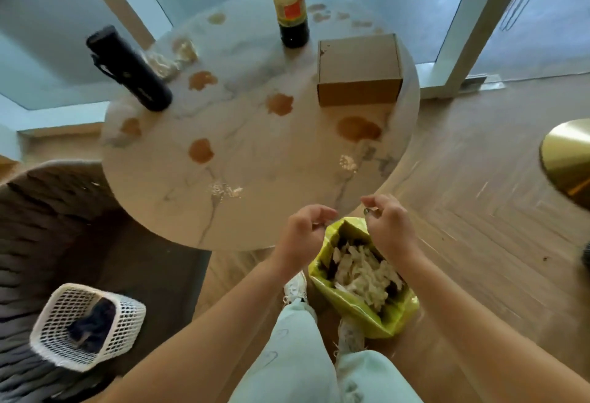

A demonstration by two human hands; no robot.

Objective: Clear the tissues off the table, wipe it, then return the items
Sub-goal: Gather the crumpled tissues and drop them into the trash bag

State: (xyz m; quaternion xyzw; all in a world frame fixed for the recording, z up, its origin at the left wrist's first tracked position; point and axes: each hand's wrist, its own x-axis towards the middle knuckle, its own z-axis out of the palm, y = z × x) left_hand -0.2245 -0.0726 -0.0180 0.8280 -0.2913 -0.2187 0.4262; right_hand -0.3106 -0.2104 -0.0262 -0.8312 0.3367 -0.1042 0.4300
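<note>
One round bench (255,211), about seven brown stains. One box (359,70), two bottles (290,0), one tissue (174,57) at far left edge. More tissues in one bin (364,278) below. Left hand (303,236), right hand (388,227): loosely curled, grasping nothing.

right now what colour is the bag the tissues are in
Yellow-green bag, best seen in the head view.

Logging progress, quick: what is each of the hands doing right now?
Left hand: fingers loosely curled, holding nothing visible, over the bin.
Right hand: fingers curled, whether it holds anything cannot be told.
</note>
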